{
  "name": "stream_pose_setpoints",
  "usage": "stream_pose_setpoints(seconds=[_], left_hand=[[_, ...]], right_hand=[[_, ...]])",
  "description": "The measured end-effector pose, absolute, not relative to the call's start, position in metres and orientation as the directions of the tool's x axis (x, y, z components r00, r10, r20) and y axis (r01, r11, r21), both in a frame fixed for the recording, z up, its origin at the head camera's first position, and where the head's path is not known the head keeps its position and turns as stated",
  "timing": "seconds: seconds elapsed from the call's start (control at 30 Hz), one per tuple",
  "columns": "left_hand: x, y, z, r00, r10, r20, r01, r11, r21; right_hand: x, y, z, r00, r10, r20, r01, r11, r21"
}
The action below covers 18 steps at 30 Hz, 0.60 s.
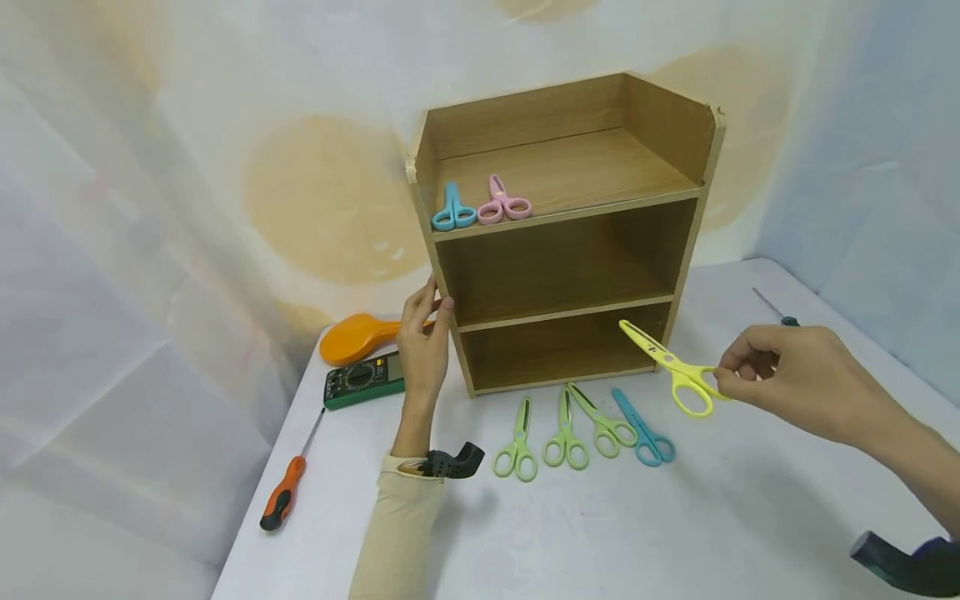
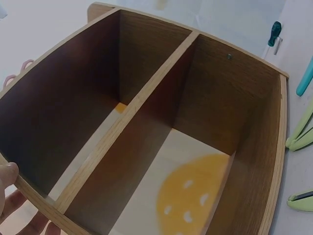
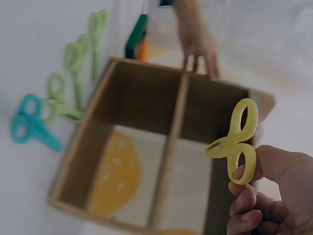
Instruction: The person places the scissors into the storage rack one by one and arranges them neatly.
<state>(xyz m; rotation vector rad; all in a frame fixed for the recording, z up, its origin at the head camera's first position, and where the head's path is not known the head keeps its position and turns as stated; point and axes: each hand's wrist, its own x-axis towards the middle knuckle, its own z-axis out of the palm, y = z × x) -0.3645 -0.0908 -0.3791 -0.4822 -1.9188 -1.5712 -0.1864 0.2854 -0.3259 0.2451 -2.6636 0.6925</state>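
Yellow scissors [image 1: 670, 362] are held in your right hand [image 1: 795, 379] in the head view, above the desk [image 1: 540, 542] and before the right part of the wooden shelf [image 1: 585, 167]. Its grip is closed as a pinch on one handle loop, and the blades point up to the left. The grip of your left hand [image 1: 424, 350] is rather spread, with the fingers resting against the shelf's left side. On the shelf's top lie small blue scissors [image 1: 452, 204] and pink scissors [image 1: 499, 193]; near its foot, on the desk, lie three green scissors [image 1: 567, 427] and a darker blue pair [image 1: 636, 419]. Further left are a multimeter [image 1: 363, 379] and an orange screwdriver [image 1: 285, 492].

In the left wrist view, your thumb touches the shelf's front edge and your fingers are outside its side wall.

In the right wrist view, your thumb and fingers pinch one yellow loop; the other loop is free.
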Motion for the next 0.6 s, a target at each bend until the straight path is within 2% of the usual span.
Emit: stream_pose_setpoints(seconds=[0.17, 0.4, 0.6], left_hand=[[-0.367, -0.094, -0.382, -0.744, -0.080, 0.664, 0.635, 0.225, 0.739], [-0.367, -0.090, -0.381, -0.757, -0.105, 0.644, 0.607, 0.252, 0.754], [-0.367, -0.092, -0.382, -0.753, -0.108, 0.649, 0.611, 0.251, 0.751]], right_hand=[[-0.196, 0.269, -0.290, -0.853, -0.144, 0.502, -0.366, 0.851, -0.377], [-0.218, 0.244, -0.245, -0.857, -0.100, 0.505, -0.359, 0.819, -0.448], [-0.250, 0.222, -0.213, -0.803, -0.130, 0.582, -0.422, 0.813, -0.401]])
